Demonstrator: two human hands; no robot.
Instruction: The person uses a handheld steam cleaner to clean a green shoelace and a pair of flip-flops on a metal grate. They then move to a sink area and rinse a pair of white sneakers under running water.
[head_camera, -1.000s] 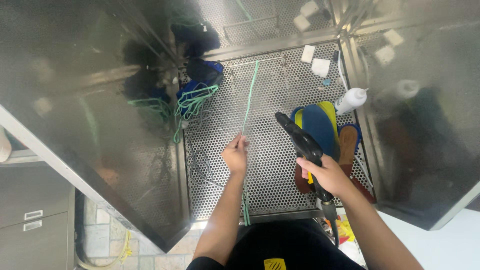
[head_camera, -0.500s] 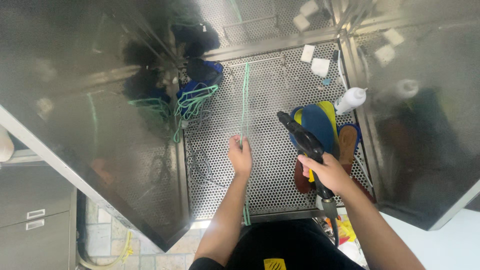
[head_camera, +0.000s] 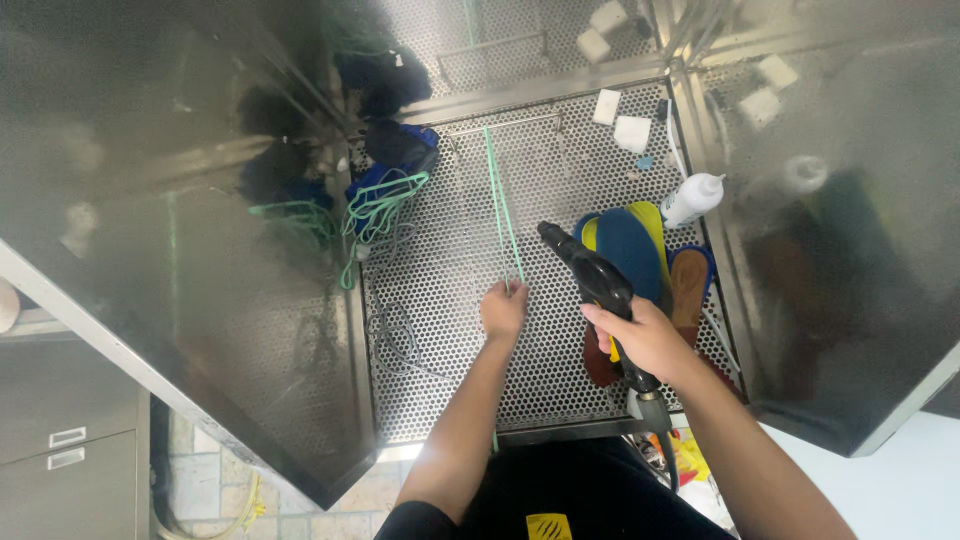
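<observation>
Holding: my left hand (head_camera: 503, 308) pinches a green lace (head_camera: 499, 205) taut over the perforated tray (head_camera: 440, 300).
Right hand (head_camera: 648, 338): fingers wrapped tight around black spray gun (head_camera: 592, 277).
Beside: insoles (head_camera: 628, 245).

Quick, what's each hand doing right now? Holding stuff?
Left hand: closed, pinching a thin green lace stretched over the perforated metal tray.
Right hand: closed around the handle of a black spray gun.

Perforated steel tray (head_camera: 450, 330) — insoles (head_camera: 625, 245), green laces (head_camera: 380, 205), white bottle (head_camera: 692, 198)
</observation>
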